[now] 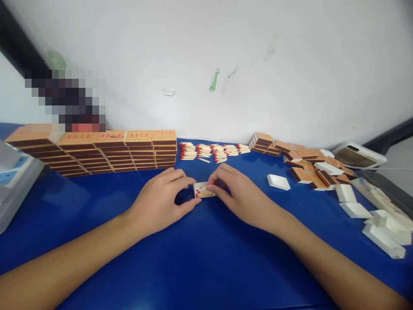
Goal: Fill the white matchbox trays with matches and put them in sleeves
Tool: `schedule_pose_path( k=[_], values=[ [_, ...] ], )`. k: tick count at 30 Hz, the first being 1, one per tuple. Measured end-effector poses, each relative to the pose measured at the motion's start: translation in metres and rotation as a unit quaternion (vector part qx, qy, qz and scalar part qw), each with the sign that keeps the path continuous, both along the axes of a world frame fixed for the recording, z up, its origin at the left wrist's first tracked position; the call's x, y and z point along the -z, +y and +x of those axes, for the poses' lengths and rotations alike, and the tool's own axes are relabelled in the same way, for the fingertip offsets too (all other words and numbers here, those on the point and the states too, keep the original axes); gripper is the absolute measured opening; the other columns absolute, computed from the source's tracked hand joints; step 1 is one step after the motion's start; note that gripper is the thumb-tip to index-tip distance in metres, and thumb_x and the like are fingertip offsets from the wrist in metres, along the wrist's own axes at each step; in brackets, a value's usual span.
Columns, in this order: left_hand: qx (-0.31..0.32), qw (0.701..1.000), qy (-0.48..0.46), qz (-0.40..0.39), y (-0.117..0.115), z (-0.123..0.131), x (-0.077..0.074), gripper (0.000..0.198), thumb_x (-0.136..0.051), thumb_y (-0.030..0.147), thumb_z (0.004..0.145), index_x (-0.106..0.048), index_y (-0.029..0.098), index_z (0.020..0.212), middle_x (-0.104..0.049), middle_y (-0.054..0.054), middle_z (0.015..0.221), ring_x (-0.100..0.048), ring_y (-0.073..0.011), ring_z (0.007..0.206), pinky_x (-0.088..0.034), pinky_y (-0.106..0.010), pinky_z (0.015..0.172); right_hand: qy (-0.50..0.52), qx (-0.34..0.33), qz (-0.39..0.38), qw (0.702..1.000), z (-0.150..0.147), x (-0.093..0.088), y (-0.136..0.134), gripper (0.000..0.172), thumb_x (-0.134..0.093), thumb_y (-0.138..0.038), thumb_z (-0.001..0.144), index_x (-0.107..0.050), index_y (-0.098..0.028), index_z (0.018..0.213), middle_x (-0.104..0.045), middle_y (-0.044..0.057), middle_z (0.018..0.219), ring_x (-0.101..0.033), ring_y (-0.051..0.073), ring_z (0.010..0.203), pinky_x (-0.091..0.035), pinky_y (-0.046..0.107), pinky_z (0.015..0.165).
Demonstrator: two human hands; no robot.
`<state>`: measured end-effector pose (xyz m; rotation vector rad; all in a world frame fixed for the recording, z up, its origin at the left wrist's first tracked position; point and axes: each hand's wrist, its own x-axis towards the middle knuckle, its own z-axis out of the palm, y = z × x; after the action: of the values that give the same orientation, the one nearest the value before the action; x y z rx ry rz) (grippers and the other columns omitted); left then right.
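A small white matchbox tray (195,192) lies on the blue table between my hands, with several red-tipped matches (202,194) inside. My left hand (163,198) steadies its left end between thumb and forefinger. Over the tray's right part, my right hand (237,193) has thumb and forefinger pinched together, and the fingertips hide what is between them. Just beyond my hands lie loose piles of matches (204,150), most with their red heads to the left.
Stacked matchboxes (138,150) form a wall at the back left. To the right are a lone white tray (278,182), jumbled matchbox sleeves (305,174) and more white trays (383,241). A phone-like object (359,156) rests behind them. A white wall (245,86) bounds the back.
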<state>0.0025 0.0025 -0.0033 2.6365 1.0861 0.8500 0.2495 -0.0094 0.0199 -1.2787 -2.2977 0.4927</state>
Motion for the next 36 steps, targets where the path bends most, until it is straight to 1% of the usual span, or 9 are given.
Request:
schedule_pose_path(
  k=[4,7,12,18,24,28,30,33,36],
  values=[
    [0.005,1.000,-0.007,0.003,0.000,0.001,0.001,0.024,-0.073,0.038,0.098,-0.075,0.020,0.114,-0.071,-0.004,0.099,-0.067,-0.0229,0.093,-0.056,-0.039,0.083,-0.031,-0.004,0.018,0.999,-0.011,-0.003,-0.008,0.007,-0.063,-0.016,0.103,-0.068,-0.021,0.100,-0.065,0.006,0.103,-0.062,0.023,0.098,-0.051,0.037,0.085],
    [0.008,1.000,-0.010,0.001,-0.001,0.002,0.001,0.024,-0.074,0.037,0.097,-0.075,0.020,0.115,-0.071,-0.004,0.099,-0.068,-0.0227,0.092,-0.056,-0.038,0.081,-0.044,0.000,0.008,0.999,-0.005,-0.005,-0.004,0.005,-0.066,-0.019,0.103,-0.071,-0.021,0.101,-0.064,0.005,0.101,-0.063,0.022,0.096,-0.051,0.036,0.082],
    [0.005,1.000,-0.010,-0.002,-0.002,0.002,0.000,0.024,-0.075,0.036,0.097,-0.075,0.020,0.115,-0.072,-0.004,0.099,-0.067,-0.0227,0.093,-0.056,-0.038,0.081,-0.068,-0.013,-0.016,0.997,0.001,-0.006,-0.003,0.011,-0.063,-0.026,0.106,-0.070,-0.020,0.099,-0.063,0.005,0.101,-0.062,0.021,0.091,-0.050,0.035,0.079],
    [0.007,1.000,-0.012,0.001,-0.002,0.001,0.000,0.023,-0.074,0.036,0.097,-0.075,0.019,0.113,-0.071,-0.004,0.099,-0.068,-0.0228,0.093,-0.056,-0.038,0.081,-0.036,-0.022,0.002,0.999,-0.007,0.002,-0.004,0.010,-0.061,-0.020,0.107,-0.066,-0.020,0.098,-0.063,0.005,0.101,-0.062,0.019,0.088,-0.049,0.033,0.078],
    [0.008,1.000,-0.006,-0.002,-0.001,0.002,0.000,0.024,-0.075,0.035,0.097,-0.075,0.020,0.115,-0.071,-0.004,0.099,-0.067,-0.0229,0.092,-0.056,-0.038,0.082,-0.007,-0.010,0.006,1.000,-0.001,0.000,0.002,0.007,-0.067,-0.025,0.104,-0.070,-0.021,0.099,-0.063,0.003,0.093,-0.060,0.017,0.082,-0.046,0.031,0.072],
    [0.003,1.000,-0.005,-0.010,-0.001,0.002,-0.002,0.024,-0.075,0.036,0.096,-0.075,0.020,0.114,-0.070,-0.004,0.098,-0.067,-0.0232,0.092,-0.055,-0.038,0.082,0.032,-0.012,-0.037,0.999,0.006,-0.005,0.020,0.014,-0.070,-0.031,0.101,-0.072,-0.022,0.091,-0.063,0.000,0.082,-0.057,0.015,0.073,-0.043,0.029,0.066],
    [0.001,1.000,-0.001,-0.016,-0.002,0.002,-0.003,0.024,-0.076,0.036,0.096,-0.075,0.020,0.114,-0.070,-0.004,0.098,-0.067,-0.0238,0.093,-0.056,-0.038,0.081,0.036,0.011,-0.032,0.999,0.006,-0.004,0.035,0.015,-0.070,-0.032,0.100,-0.071,-0.022,0.089,-0.063,-0.001,0.078,-0.055,0.015,0.070,-0.041,0.030,0.064],
    [-0.002,1.000,0.002,-0.021,-0.002,0.001,-0.003,0.025,-0.076,0.036,0.096,-0.075,0.020,0.114,-0.070,-0.005,0.099,-0.066,-0.0242,0.093,-0.056,-0.039,0.082,-0.029,0.065,0.010,0.997,0.000,0.000,0.062,0.010,-0.071,-0.028,0.098,-0.070,-0.020,0.092,-0.064,0.001,0.081,-0.055,0.017,0.073,-0.039,0.031,0.067],
    [-0.002,1.000,0.002,-0.020,-0.003,0.001,-0.002,0.024,-0.075,0.036,0.096,-0.075,0.020,0.114,-0.070,-0.004,0.098,-0.066,-0.0239,0.092,-0.055,-0.039,0.082,-0.106,0.092,0.019,0.990,-0.009,0.002,0.083,0.013,-0.071,-0.025,0.097,-0.066,-0.018,0.088,-0.065,0.004,0.086,-0.056,0.018,0.077,-0.036,0.032,0.069]
  ],
)
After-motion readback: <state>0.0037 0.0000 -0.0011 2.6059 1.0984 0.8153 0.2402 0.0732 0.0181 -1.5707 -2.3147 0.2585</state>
